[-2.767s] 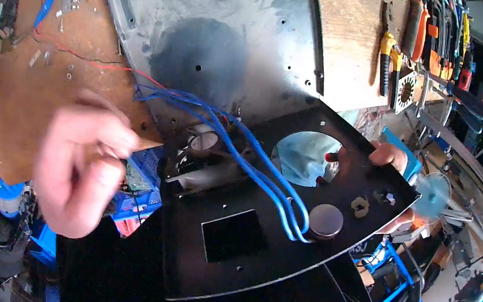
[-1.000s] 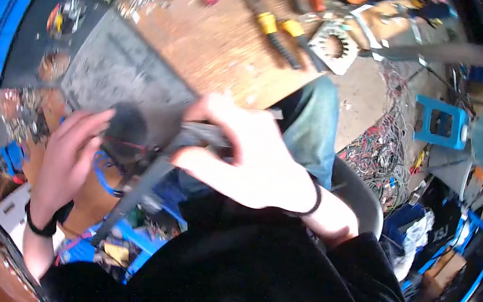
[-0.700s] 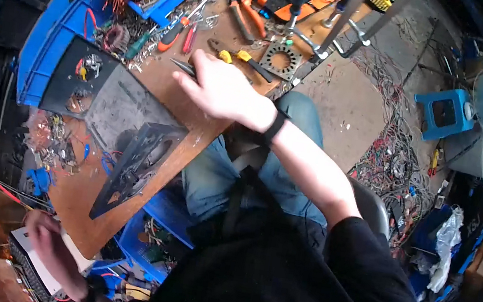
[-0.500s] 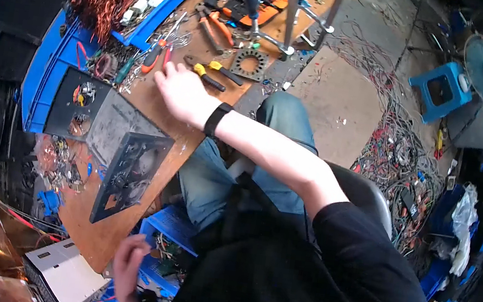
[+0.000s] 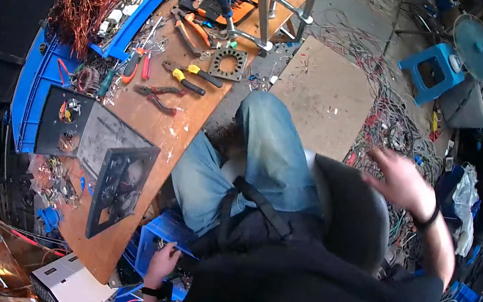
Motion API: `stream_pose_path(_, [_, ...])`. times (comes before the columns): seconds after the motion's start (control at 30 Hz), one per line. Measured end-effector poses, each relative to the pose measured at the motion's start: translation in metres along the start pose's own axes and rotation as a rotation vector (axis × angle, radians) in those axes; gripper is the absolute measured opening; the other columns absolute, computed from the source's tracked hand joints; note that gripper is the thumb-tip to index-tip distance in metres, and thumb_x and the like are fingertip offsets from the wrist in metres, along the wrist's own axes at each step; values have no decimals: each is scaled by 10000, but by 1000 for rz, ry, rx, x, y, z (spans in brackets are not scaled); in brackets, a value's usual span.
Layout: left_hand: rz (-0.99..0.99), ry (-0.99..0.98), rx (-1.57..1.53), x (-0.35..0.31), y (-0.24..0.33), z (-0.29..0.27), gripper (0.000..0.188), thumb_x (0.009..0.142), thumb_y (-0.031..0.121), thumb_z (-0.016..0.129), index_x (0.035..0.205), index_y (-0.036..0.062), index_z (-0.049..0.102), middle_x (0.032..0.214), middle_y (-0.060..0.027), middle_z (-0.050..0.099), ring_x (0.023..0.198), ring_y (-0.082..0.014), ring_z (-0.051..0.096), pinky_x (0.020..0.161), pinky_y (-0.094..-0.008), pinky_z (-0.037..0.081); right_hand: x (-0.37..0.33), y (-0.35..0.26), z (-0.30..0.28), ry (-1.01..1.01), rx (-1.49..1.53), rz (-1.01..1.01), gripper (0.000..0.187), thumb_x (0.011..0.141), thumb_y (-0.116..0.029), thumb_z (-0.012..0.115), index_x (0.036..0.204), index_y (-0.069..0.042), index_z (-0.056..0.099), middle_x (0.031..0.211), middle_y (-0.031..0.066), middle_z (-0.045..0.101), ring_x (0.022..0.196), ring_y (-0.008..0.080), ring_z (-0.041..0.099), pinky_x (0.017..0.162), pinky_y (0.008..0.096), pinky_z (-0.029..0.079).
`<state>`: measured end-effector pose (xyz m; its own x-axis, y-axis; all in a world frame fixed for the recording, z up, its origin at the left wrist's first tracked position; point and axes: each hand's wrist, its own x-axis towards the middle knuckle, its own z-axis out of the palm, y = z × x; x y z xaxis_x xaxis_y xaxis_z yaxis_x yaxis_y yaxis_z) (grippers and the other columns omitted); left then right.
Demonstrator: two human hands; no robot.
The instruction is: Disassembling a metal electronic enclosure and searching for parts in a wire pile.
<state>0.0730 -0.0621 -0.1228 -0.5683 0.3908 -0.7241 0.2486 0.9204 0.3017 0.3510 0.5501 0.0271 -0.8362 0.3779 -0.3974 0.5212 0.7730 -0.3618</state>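
Note:
My right hand (image 5: 401, 179) is raised in the air on the right, above the wire-strewn floor, blurred, with its fingers apart and nothing in it. A dark band sits on its wrist. My left hand (image 5: 161, 263) is low, at the blue crate (image 5: 149, 238) under the table's near edge, with its fingertips down among the crate's contents. Whether it holds anything is hidden. A black metal panel (image 5: 119, 186) with cut-outs lies on the wooden table (image 5: 153, 123), leaning on a grey metal chassis (image 5: 80, 134). Neither hand touches them.
Pliers (image 5: 157, 91), screwdrivers (image 5: 194, 72) and a square perforated plate (image 5: 227, 62) lie on the table. Blue bins with copper coils (image 5: 79, 11) line its left side. A blue stool (image 5: 432, 69), a fan (image 5: 475, 45) and tangled wires (image 5: 393, 126) cover the floor at right. A white box (image 5: 66, 281) sits bottom left.
The black panel, held in both hands earlier, now lies on the table. My right hand left the tools and swung out to the right. My left hand moved to the blue crate.

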Motion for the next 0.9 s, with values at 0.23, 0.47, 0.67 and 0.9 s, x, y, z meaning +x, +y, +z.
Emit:
stream_pose_path(0.23, [59,-198,133,38,11,-1,419,986,313,642,1333,81,608,1080,-199,739,1010,-406,701,859,-483,555,-75,-18,74,180,333,420,828,888,-261,780,1557,-21,357,1308,322,619,1181,457,641,1006,476,521])
stream_pose_path(0.47, [78,-146,123,48,-17,8,404,1018,296,630,1329,39,594,977,-113,728,888,-291,710,794,-399,562,-73,11,99,235,559,524,714,864,-171,792,1462,15,449,1216,262,662,1133,405,657,1019,438,509])
stream_pose_path(0.67, [451,-47,52,73,-170,95,361,1006,327,612,1240,54,640,1057,-158,707,1039,-363,660,887,-448,527,-51,15,106,200,728,638,819,820,-376,857,1437,17,488,1215,257,684,1137,362,685,983,432,536])
stream_pose_path(0.9, [606,-229,216,207,-58,-44,359,1010,315,603,1252,50,632,1074,-160,705,1043,-361,663,895,-450,528,-56,15,91,197,650,652,605,827,-400,831,1223,4,618,1091,237,676,1028,436,669,906,489,544])
